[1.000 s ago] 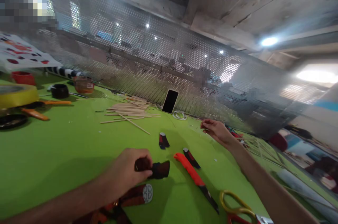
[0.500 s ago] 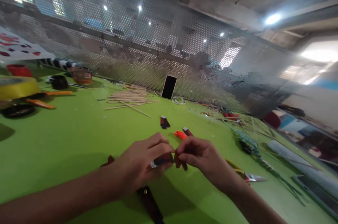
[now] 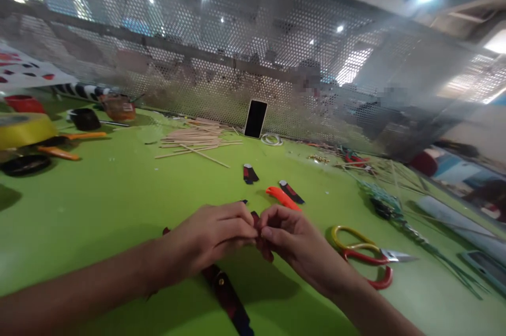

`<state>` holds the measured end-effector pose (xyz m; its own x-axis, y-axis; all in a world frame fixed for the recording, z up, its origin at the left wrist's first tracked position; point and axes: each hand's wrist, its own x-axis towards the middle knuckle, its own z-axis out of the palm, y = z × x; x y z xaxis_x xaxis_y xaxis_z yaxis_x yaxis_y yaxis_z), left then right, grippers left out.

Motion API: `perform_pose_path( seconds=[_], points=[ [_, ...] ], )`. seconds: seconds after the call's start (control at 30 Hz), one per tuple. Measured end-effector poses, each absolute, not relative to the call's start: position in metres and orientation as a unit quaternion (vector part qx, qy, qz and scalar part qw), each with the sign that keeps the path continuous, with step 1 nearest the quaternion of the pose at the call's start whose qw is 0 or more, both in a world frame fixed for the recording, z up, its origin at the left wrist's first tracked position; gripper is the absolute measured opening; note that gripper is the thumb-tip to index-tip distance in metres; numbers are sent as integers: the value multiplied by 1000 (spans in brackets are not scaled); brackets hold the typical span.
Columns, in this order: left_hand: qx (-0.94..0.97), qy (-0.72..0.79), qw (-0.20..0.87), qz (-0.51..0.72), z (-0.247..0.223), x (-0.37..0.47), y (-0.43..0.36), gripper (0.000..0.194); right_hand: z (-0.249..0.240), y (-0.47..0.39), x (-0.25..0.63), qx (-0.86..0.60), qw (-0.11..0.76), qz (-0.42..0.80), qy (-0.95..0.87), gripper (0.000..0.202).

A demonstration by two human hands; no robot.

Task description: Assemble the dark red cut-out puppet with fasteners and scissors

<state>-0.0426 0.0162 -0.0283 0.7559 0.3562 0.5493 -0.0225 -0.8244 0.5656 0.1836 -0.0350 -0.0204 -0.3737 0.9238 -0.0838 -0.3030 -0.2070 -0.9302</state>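
Note:
My left hand [image 3: 215,233] and my right hand [image 3: 294,236] meet above the green table, fingertips touching. Between them they pinch a small dark red piece [image 3: 255,218], mostly hidden by the fingers. Under my left hand a dark strip with a gold stud [image 3: 227,294] slants toward the near edge of the view. Beyond my hands are an orange-red tool [image 3: 282,198], a dark patterned piece beside it [image 3: 291,192] and another such piece farther back [image 3: 250,173]. Scissors with yellow and red handles [image 3: 366,254] lie right of my right hand.
Thin wooden sticks [image 3: 197,138] are heaped at the back near a dark-screened tablet [image 3: 255,118] and a white coil [image 3: 271,140]. Yellow tape [image 3: 26,130], orange-handled tools and jars stand at left. Green wire strands [image 3: 419,241] lie at right, before a perforated screen.
My hands have closed together around the small piece; my left fingers have drawn in. The view has shifted, so more of the scissors and the dark strip shows.

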Motion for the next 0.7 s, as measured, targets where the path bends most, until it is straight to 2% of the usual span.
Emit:
perform_pose_path(
  seconds=[0.2,0.33,0.4,0.57,0.7],
  points=[
    [934,103,144,311,-28,-44,16,18,-21,-36,182,-367,435,684,-456,21],
    [937,117,104,312,-22,-44,11,17,-20,-39,179,-381,443,649,-488,20],
    [935,122,95,318,-22,-44,10,16,-22,-43,177,-394,466,590,-528,21],
    [929,124,93,336,-29,-44,10,14,-26,-51,171,-432,521,355,-645,11],
    [928,122,75,344,-27,-43,7,13,-24,-53,169,-418,538,319,-659,13]
  ],
)
